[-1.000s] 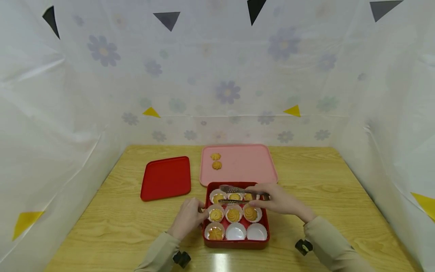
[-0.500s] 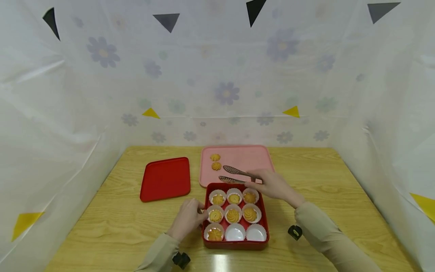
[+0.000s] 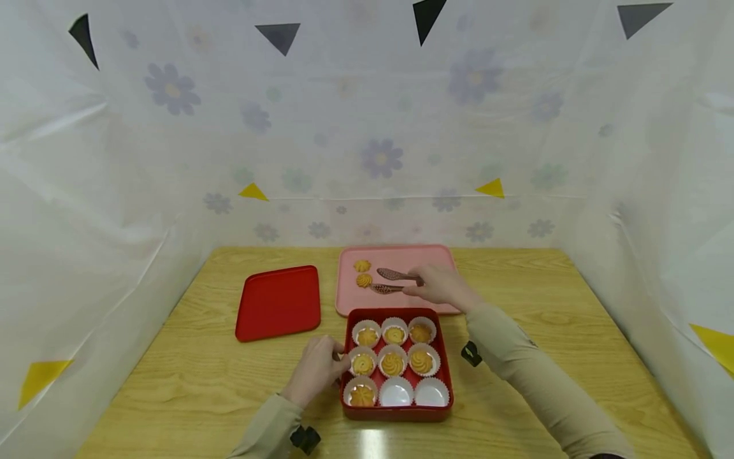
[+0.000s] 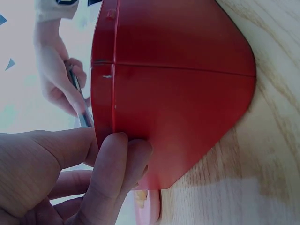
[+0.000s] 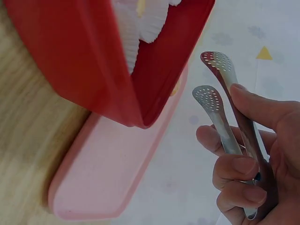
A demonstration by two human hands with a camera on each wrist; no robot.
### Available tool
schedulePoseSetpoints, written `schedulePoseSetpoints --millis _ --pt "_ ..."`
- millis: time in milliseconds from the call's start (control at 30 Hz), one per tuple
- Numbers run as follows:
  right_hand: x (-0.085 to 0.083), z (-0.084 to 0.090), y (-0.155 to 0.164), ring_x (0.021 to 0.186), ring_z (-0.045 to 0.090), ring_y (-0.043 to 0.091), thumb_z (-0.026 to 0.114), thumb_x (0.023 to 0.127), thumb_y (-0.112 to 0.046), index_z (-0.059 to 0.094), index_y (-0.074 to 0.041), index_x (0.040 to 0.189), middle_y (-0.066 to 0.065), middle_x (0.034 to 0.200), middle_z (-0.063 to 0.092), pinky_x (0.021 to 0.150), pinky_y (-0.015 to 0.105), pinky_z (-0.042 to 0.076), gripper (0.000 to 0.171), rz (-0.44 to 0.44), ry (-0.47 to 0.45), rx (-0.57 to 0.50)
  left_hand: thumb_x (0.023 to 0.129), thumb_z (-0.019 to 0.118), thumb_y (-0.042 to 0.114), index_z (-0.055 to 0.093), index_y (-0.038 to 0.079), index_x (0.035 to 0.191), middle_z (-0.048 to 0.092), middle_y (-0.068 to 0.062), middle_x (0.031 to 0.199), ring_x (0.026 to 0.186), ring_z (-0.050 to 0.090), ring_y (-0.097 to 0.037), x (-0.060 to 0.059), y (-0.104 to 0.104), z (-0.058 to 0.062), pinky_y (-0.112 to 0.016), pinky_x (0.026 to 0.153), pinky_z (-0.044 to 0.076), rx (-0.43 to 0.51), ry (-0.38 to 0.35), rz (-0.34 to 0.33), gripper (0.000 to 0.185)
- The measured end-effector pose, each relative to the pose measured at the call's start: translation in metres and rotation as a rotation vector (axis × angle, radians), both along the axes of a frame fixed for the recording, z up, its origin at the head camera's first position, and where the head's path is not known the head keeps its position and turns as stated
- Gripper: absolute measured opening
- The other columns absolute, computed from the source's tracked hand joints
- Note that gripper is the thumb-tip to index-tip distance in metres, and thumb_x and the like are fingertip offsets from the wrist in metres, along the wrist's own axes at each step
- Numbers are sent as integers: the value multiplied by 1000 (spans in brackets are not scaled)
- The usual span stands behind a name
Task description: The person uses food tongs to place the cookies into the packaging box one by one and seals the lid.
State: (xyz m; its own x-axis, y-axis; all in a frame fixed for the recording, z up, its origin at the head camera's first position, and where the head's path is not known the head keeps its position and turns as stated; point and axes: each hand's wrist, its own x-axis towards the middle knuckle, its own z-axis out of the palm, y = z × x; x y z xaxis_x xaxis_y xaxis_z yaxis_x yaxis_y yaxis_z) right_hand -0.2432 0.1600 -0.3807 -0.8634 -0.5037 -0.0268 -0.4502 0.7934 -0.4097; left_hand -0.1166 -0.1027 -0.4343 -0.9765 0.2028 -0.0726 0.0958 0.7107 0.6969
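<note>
Right hand over the pink tray, fingers curled round the tongs, their long axis pointing left, tips apart and just right of the nearer cookie. Left hand farther off, pinching the left wall of the red box.
</note>
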Motion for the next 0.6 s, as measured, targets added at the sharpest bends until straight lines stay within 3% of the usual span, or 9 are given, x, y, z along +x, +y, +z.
schedulePoseSetpoints --millis 133,400,600 --pt "-11 2 -8 53 37 11 69 95 -28 70 -11 85 -1 61 49 53 26 31 20 -11 -30 38 87 69 5 73 2 73 69 -5 64 48 57 -9 0 0 0 -23 44 47 -2 -4 2 15" --pt "-27 7 -19 57 38 12 68 95 -28 63 -10 81 -3 64 45 55 26 33 23 -32 -88 79 86 69 4 71 3 69 68 -4 62 48 55 -8 0 -1 0 -23 43 44 -11 24 -1 18" --pt "-33 12 -24 60 43 12 65 97 -30 69 -8 95 -1 72 55 57 27 36 23 -37 -124 133 87 69 5 72 3 71 69 -5 62 47 56 -8 0 0 0 -23 43 45 -8 13 -1 16"
